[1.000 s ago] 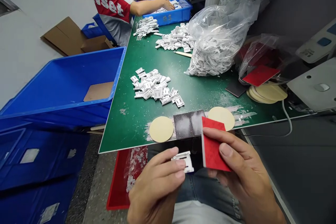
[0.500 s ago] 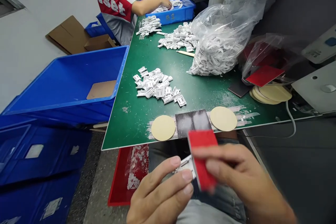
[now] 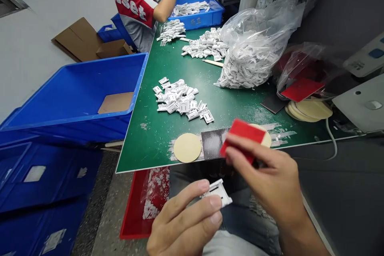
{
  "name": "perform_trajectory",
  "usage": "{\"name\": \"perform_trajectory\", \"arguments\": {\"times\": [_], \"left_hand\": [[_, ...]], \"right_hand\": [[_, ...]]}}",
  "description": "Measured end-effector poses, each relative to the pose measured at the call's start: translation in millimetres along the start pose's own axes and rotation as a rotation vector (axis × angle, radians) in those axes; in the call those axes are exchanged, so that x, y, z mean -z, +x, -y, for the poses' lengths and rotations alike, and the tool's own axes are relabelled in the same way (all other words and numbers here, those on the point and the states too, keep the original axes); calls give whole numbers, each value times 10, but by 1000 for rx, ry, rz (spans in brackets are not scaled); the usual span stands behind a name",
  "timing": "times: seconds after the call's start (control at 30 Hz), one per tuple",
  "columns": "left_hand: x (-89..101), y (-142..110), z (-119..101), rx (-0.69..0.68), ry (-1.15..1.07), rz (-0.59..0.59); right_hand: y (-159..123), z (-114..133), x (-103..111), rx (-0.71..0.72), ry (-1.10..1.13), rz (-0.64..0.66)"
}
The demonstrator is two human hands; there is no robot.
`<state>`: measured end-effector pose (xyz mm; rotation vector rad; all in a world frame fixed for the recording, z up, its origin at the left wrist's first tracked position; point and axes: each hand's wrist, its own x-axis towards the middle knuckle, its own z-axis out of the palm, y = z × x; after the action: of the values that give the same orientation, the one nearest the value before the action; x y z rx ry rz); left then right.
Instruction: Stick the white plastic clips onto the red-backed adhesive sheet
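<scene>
My left hand (image 3: 187, 216) pinches a small white plastic part (image 3: 220, 194) that has a slot and raised edges. My right hand (image 3: 267, 176) grips a flat red sanding pad (image 3: 244, 138) between thumb and fingers, up and to the right of the part and apart from it. Behind the pad lie a dark, dust-covered abrasive sheet (image 3: 211, 144) and a partly hidden pale yellow disc (image 3: 266, 138) on the table's near edge. Another pale yellow disc (image 3: 187, 148) lies to the left. Farther back is a loose pile of similar white parts (image 3: 180, 98).
The green table (image 3: 144, 144) carries a large clear bag of white parts (image 3: 249, 60) and a second pile (image 3: 207, 44). A co-worker (image 3: 135, 4) sits by a blue tray (image 3: 204, 20). A blue bin (image 3: 75, 88) stands left; a red bin (image 3: 129, 216) sits below the edge.
My right hand has lifted the red sanding pad up and away from the white part, over the table edge. The left hand stays nearly still. The co-worker's hands have risen from the blue tray.
</scene>
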<state>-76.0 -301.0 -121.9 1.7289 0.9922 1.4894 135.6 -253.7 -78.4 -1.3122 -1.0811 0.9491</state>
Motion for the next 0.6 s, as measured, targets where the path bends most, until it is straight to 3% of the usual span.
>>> {"name": "perform_trajectory", "arguments": {"times": [0.03,0.07,0.17,0.23,0.3,0.33,0.43,0.5,0.6], "left_hand": [[4,8,25,-56,32,11],[-3,15,41,-117,68,25],[-111,48,9,-126,43,-31],[-228,100,-61,24,-128,-169],[-316,181,-119,304,-437,-281],[-337,227,-131,479,-611,-296],[-320,346,-100,924,-1023,-236],[-294,389,-57,1038,-1189,-212],[-310,404,-30,1093,-1348,-219]], "right_hand": [[2,5,-9,1,-17,-88],[3,9,-15,-25,27,-92],[17,-5,-25,-123,134,195],[36,-43,-35,-71,-7,103],[44,-97,-44,-9,-105,-78],[39,-124,-47,12,-103,-101],[-20,-191,-49,36,-76,-11],[-79,-214,-48,31,-60,32],[-155,-199,-43,-71,114,99]]}}
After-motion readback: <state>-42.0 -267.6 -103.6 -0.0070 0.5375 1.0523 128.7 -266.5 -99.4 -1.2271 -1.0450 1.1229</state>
